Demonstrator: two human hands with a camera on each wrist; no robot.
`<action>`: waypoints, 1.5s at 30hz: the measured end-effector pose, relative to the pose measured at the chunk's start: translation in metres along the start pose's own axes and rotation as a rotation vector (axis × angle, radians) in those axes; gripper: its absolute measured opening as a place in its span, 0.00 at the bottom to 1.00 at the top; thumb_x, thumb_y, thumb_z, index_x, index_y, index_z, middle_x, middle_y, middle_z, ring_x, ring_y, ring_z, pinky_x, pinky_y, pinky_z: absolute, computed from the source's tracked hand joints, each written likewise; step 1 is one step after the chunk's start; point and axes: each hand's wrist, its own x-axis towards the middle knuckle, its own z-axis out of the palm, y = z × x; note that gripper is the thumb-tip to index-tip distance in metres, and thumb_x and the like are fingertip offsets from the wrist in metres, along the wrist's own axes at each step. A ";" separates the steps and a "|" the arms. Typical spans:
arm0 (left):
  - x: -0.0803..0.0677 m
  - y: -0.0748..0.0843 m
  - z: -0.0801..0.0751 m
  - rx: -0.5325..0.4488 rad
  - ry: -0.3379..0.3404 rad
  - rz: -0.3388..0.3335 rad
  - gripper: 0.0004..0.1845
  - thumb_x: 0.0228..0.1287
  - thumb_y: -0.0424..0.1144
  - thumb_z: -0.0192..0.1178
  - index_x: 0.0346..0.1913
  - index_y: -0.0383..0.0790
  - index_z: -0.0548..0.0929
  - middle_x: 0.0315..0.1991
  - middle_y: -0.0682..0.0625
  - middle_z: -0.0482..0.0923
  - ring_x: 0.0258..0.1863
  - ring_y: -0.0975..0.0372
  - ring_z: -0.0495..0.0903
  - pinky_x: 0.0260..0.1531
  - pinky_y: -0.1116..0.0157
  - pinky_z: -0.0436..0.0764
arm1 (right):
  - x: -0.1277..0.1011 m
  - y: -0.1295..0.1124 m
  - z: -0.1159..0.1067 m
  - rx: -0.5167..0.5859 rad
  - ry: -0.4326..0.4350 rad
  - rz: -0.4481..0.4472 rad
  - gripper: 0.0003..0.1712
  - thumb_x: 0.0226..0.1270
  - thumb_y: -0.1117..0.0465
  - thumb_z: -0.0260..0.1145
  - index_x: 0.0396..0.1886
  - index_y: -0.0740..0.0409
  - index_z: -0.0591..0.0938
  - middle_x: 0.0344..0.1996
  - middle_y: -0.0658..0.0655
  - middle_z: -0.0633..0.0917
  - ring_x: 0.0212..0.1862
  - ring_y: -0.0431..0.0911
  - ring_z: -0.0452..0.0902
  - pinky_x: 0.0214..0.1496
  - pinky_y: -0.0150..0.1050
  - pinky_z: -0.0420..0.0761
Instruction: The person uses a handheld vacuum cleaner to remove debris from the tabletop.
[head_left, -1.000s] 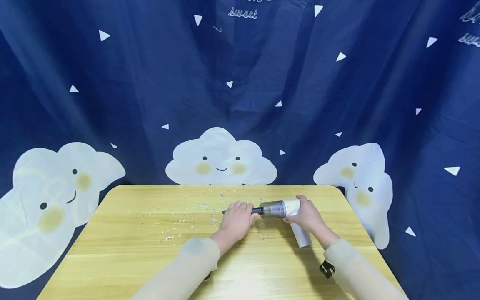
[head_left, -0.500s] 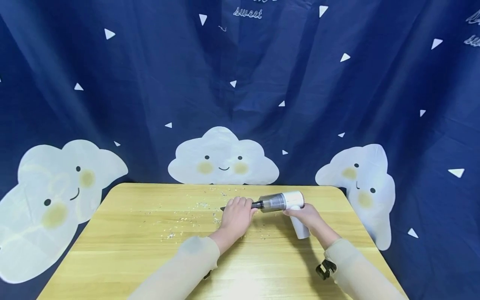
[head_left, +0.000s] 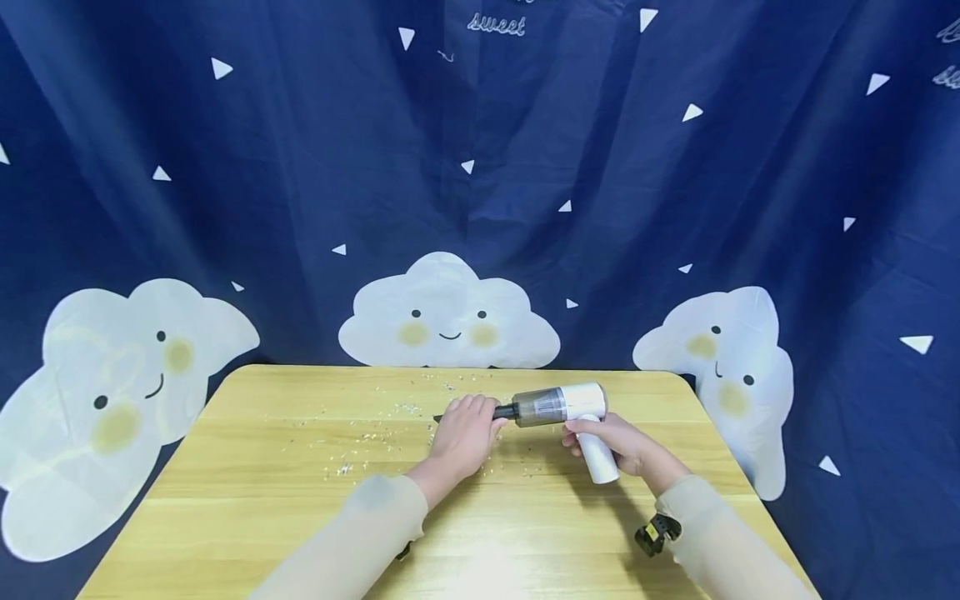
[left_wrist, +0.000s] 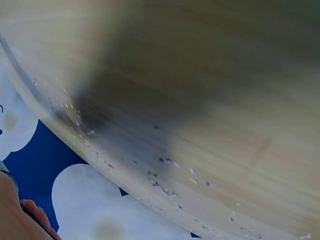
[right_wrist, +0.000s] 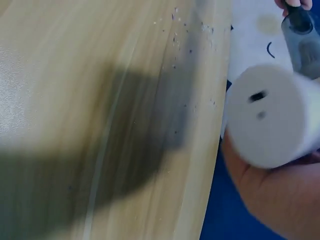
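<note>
A white handheld vacuum cleaner (head_left: 583,402) with a smoky clear dust cup (head_left: 538,407) and a black nozzle (head_left: 507,412) is held above the table, its nozzle pointing left. My left hand (head_left: 465,433) grips the nozzle from above; the dark tip shows past the fingers. My right hand (head_left: 618,442) holds the white handle (head_left: 597,454), thumb across its upper part. The right wrist view shows the handle's round end (right_wrist: 270,117) close up, with the right hand (right_wrist: 270,195) around it. At the lower left corner of the left wrist view is part of the left hand (left_wrist: 20,215).
Small shiny paper scraps (head_left: 343,469) are scattered over the middle and back of the wooden table (head_left: 225,500). Behind the table hangs a dark blue curtain (head_left: 300,167) printed with white clouds and triangles. A black wrist device (head_left: 657,533) sits at the right sleeve.
My right hand has shifted from the vacuum cleaner's rear body down to its handle. The left hand keeps hold of the nozzle and has moved slightly left with it.
</note>
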 end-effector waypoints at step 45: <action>0.006 0.043 -0.006 -0.306 -0.136 -0.120 0.37 0.75 0.68 0.28 0.55 0.42 0.76 0.46 0.50 0.80 0.45 0.56 0.76 0.47 0.58 0.70 | -0.030 -0.025 -0.012 0.031 -0.275 -0.006 0.18 0.79 0.56 0.48 0.29 0.56 0.77 0.18 0.48 0.81 0.19 0.36 0.76 0.22 0.31 0.79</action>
